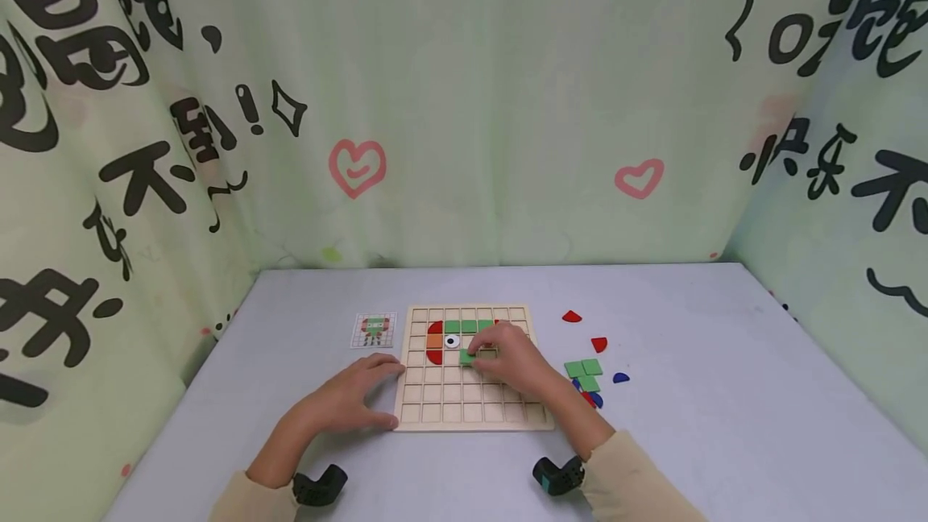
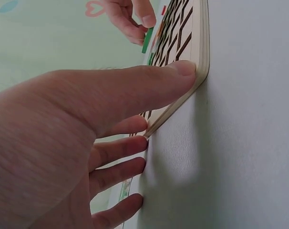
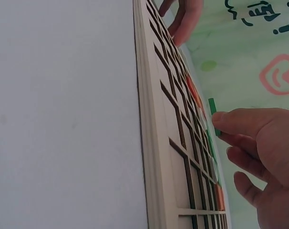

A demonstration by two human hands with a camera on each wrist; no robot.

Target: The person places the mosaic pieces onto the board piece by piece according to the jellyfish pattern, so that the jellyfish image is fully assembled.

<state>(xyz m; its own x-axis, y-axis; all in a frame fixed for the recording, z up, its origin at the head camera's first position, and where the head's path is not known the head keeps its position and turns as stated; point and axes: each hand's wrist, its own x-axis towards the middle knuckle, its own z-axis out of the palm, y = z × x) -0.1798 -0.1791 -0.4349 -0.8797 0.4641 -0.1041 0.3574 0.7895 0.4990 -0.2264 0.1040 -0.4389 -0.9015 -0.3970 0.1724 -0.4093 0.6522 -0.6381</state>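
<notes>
Two bare hands are working at a square, pale wooden board cut into a grid of shallow cells (image 1: 442, 417), which is lying flat on a table with a white cover (image 1: 689, 393). The right hand (image 1: 511, 357) is pinching a thin green square tile (image 1: 466, 358) between its thumb and fingers, the grip closed on it; the right wrist view is showing the tile just above the board. The left hand (image 1: 348, 397) is spreading its fingers and grasping nothing: its thumb is resting on the board's near left corner, with its fingertips lying along the left edge.

In the upper cells, two red curved pieces (image 1: 434, 358) are sitting above and below an orange square piece (image 1: 434, 341). A white round piece with a black pupil (image 1: 453, 341) is filling a cell beside the orange one, and a row of green squares (image 1: 468, 326) is running above. The right hand is hiding some cells in the head view.

A small printed card showing a robot-like figure (image 1: 374, 330) is lying left of the board. To the right, loose green squares (image 1: 592, 366), red pieces (image 1: 598, 345) and blue half-round pieces (image 1: 621, 378) are lying scattered.
</notes>
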